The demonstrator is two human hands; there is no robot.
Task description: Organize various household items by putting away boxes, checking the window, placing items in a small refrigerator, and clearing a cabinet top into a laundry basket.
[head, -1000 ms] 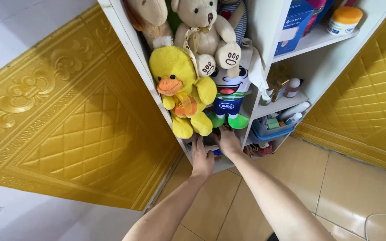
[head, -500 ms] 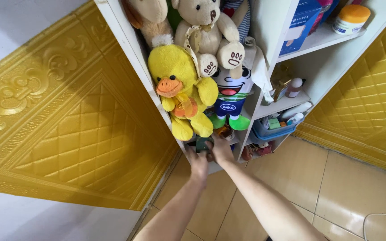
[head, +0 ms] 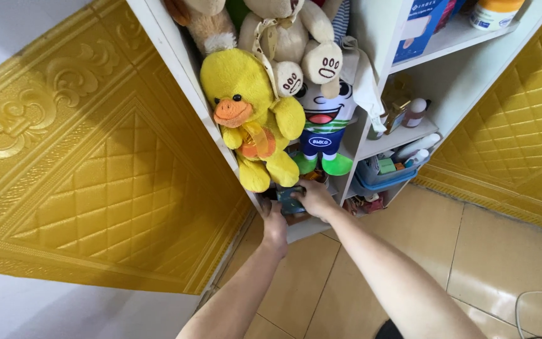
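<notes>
Both hands, left (head: pixel 275 221) and right (head: pixel 313 198), close around a small dark box (head: pixel 290 202) at centre frame, low in the shelf (head: pixel 177 69). Bumping the overhanging yellow duck (head: pixel 249 116) could topple it.

Both hands, left hand (head: pixel 275 227), right hand (head: pixel 314 199), on a small dark object (head: pixel 290 202) (bottom shelf), under yellow duck plush (head: pixel 252 113)

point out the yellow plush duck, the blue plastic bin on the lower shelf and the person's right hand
yellow plush duck (head: pixel 246 94), head view, on its head just above the orange beak
blue plastic bin (head: pixel 381 181), head view, on its front wall
right hand (head: pixel 313 199), head view, on the back of the hand
</notes>
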